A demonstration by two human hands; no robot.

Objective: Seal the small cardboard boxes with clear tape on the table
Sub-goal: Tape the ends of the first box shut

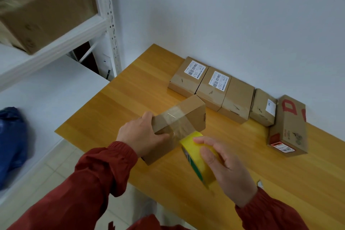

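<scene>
Right hand (225,167) curls its fingers round a yellow roll of clear tape (192,150), holding it against the near side of a small brown cardboard box (186,115). Left hand (141,136) grips that box by its left end, tilted over the near edge of the yellow wooden table (130,95). A clear tape band (174,117) crosses the box's top down to the roll. Beyond, a row of four small brown cardboard boxes (237,99) lines the white wall (242,15), with a longer red-printed cardboard box (289,129) at its right end.

The single head-worn camera is looking forward and down, hovering close above the wooden surface (130,99) and facing the white wall (224,15) behind it, with shelving (107,24) showing at left.
</scene>
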